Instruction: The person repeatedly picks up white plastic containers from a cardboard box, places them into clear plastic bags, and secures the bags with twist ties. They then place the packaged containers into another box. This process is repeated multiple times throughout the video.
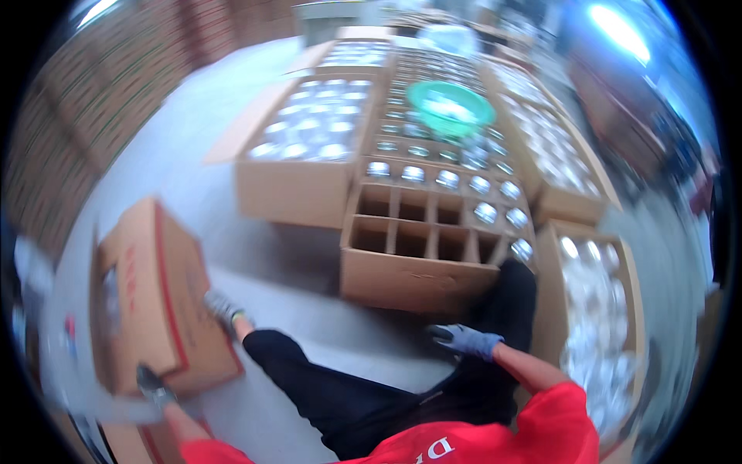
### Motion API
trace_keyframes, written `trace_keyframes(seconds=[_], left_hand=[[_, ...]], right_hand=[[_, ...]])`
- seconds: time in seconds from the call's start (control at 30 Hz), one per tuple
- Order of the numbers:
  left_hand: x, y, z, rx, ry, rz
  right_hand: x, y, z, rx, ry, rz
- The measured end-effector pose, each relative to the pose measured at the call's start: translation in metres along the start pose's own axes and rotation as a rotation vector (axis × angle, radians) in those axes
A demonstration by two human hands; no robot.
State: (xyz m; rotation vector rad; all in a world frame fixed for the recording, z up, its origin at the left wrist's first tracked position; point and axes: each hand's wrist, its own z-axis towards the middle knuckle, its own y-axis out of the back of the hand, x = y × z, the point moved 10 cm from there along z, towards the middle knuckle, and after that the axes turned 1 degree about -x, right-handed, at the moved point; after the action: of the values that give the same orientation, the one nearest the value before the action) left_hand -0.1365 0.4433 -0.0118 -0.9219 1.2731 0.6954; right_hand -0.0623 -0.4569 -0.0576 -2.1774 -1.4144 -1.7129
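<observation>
On my left, my gloved left hand (155,387) touches the lower edge of a tilted cardboard carton (194,301) with red edging. Whether its fingers grip that edge is blurred. Something shiny shows in the carton's opening. My gloved right hand (464,339) hangs near my right thigh, fingers extended and holding nothing. In front of me stands an open divided carton (406,281). Jars with shiny silver lids (447,178) fill its far row and right-hand cells, while several nearer cells are bare.
A green plastic basket (452,107) sits on jars farther back. Open cartons of jars (293,191) stand to the left, and another carton (635,325) holds clear, shiny items at right. Stacked cartons (64,133) line the far left. My shoe (223,307) is beside the tilted carton.
</observation>
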Motion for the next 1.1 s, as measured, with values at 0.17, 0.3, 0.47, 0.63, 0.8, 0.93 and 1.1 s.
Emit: trace_keyframes(seconds=[0.17,0.3,0.47,0.63,0.8,0.93,1.1], left_hand=[[-0.031,-0.259,-0.213,0.576,-0.289,0.355],[-0.188,-0.437,-0.539,1.441,-0.541,0.294],[-0.211,-0.452,-0.727,2.022,-0.524,0.117],[-0.184,-0.453,-0.768,2.086,0.047,-0.015],[-0.157,-0.468,-0.792,1.950,0.617,-0.257],[-0.150,-0.489,-0.805,1.875,0.838,-0.411],[-0.144,-0.502,-0.810,1.834,0.967,-0.517]], right_hand=[[0.010,0.047,-0.084,-0.451,0.161,0.034],[0.059,0.107,-0.151,-0.750,0.319,-0.205],[0.031,0.143,-0.268,-1.023,0.152,-0.298],[-0.064,0.144,-0.361,-1.197,-0.129,0.133],[-0.136,0.145,-0.495,-1.518,-0.322,0.049],[-0.180,0.147,-0.547,-1.652,-0.324,0.226],[-0.224,0.161,-0.549,-1.485,-0.577,0.002]])
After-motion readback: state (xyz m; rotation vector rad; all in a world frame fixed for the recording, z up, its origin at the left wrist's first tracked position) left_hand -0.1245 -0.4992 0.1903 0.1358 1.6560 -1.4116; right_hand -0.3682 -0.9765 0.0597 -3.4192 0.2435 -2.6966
